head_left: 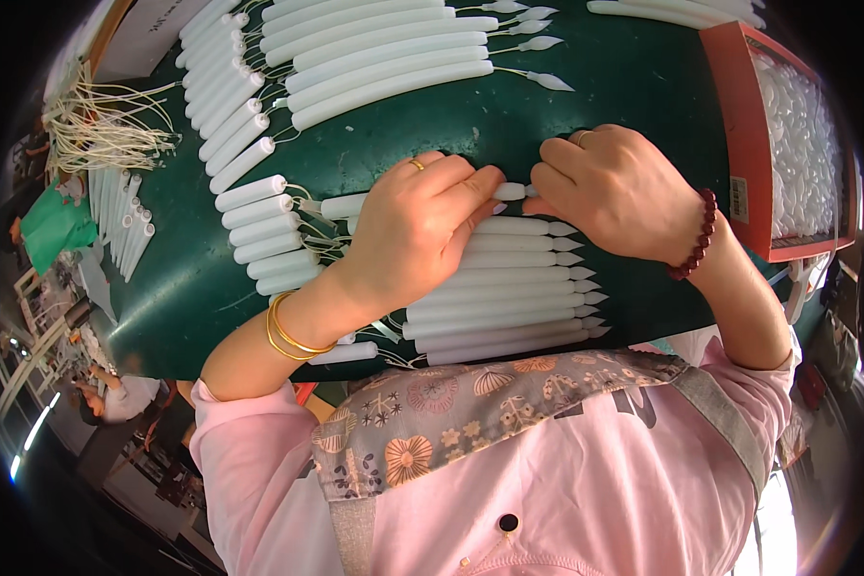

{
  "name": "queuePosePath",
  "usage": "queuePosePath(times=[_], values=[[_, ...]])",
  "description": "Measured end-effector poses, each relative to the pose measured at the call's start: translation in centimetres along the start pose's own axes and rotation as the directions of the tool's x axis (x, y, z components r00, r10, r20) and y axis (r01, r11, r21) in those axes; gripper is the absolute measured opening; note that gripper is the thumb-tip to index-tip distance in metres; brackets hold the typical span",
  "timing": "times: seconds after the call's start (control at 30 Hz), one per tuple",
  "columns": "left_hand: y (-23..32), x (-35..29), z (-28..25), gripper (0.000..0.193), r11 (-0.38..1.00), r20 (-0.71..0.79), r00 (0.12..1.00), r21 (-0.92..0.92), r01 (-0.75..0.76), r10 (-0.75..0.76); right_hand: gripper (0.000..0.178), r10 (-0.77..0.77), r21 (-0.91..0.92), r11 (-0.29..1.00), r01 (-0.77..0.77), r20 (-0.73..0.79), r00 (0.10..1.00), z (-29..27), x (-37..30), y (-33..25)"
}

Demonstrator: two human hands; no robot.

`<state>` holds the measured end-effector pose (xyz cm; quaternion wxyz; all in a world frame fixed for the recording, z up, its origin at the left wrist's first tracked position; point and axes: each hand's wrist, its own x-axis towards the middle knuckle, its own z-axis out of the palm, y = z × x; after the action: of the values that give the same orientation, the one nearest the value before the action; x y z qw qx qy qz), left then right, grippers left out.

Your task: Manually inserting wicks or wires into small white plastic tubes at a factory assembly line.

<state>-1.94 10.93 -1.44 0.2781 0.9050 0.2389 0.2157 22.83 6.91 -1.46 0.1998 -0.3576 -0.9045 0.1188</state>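
Two bare hands work over the green table [643, 72]. The left hand [422, 221] is closed around a white candle-shaped tube [510, 192], gripping it close to its right end. The tube lies crosswise between the hands, on the far side of the near row of tubes [494, 276]. The right hand [614, 192] is positioned at the tube's right end with its fingers bent and drawn together; they hide most of what is there, so its exact grasp cannot be told.

The near row of tubes carries flame-shaped tips [586, 285] at the right ends. To the left, short white cylinders [264, 230] with thin wires are set in a column. A far row of tubes [389, 72] has tips on wires extending from the right. A red box [744, 144] at the right side contains many translucent white pieces [792, 144]. A bundle of pale wires [115, 125] lies at the far left, near a green cloth [58, 226].
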Motion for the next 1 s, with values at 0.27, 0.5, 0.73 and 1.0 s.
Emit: queuePosePath(times=[0.27,0.5,0.73,1.0], values=[[0.3,0.5,-1.0,0.018,0.992,0.034,0.996,-0.093,0.084,-0.081,0.034,0.146,0.063,0.986,-0.155,0.131,0.981,-1.2,0.6,0.5],[-1.7,3.3,-4.3,0.018,0.969,-0.185,0.983,0.239,0.058,-0.013,0.019,0.345,-0.128,0.911,-0.391,-0.283,0.895,-1.4,2.0,2.5],[-3.4,4.4,-2.9,0.021,0.93,-0.054,0.998,0.366,0.04,-0.022,0.019,0.373,-0.068,0.917,-0.394,-0.21,0.904,-0.1,1.2,2.6],[-0.8,1.6,-1.8,0.015,0.961,-0.08,0.96,-0.09,0.261,-0.268,0.02,0.307,0.318,0.921,-0.226,-0.231,0.923,0.0,0.9,1.5]])
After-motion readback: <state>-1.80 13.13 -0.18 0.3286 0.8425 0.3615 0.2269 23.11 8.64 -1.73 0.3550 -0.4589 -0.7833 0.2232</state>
